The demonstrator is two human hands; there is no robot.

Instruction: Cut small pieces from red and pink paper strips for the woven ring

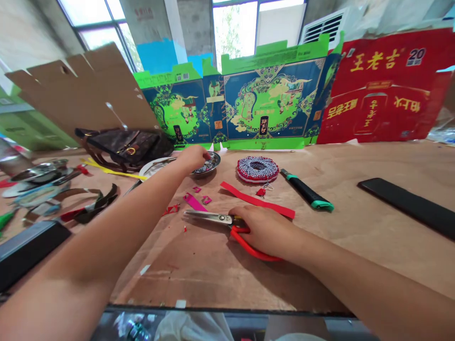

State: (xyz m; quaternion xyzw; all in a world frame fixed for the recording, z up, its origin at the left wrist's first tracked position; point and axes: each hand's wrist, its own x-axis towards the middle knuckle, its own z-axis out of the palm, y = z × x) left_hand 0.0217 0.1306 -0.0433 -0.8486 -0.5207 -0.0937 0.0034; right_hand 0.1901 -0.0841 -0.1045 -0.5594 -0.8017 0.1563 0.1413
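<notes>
1. Left hand (192, 158): arm stretched forward from the lower left across a plywood board (213, 279), wrist gently bent, hand tipped down at the rim of a small steel dish (210, 163) holding small mixed bits.
2. Left fingers (203, 154): pressed together and bunched downward, tips at the dish; any pinched item impossible to make out.
3. Right hand (266, 229): arm angled in from the lower right, palm down, wrist low, hand resting over the handles of red-handled scissors (216, 219).
4. Right fingers (245, 215): curled together around the upper handle, not spread; thumb hidden behind the hand.
5. Scissors: flat on the board, blades closed and pointing left, lower red loop showing beneath the hand.
6. Just above the blades: a long red strip (258, 200), running close to the right hand without touching it.
7. Left of the strip: a pink strip (195, 202) and small red scraps (171, 209).
8. Beyond the strip: a round woven ring (258, 169), red and white, beside a black-and-green knife (307, 195).
9. Far right: a black bar (408, 207).
10. Far edge of the board: a green printed carton sheet (270, 102), upright beside a red one (384, 85).
</notes>
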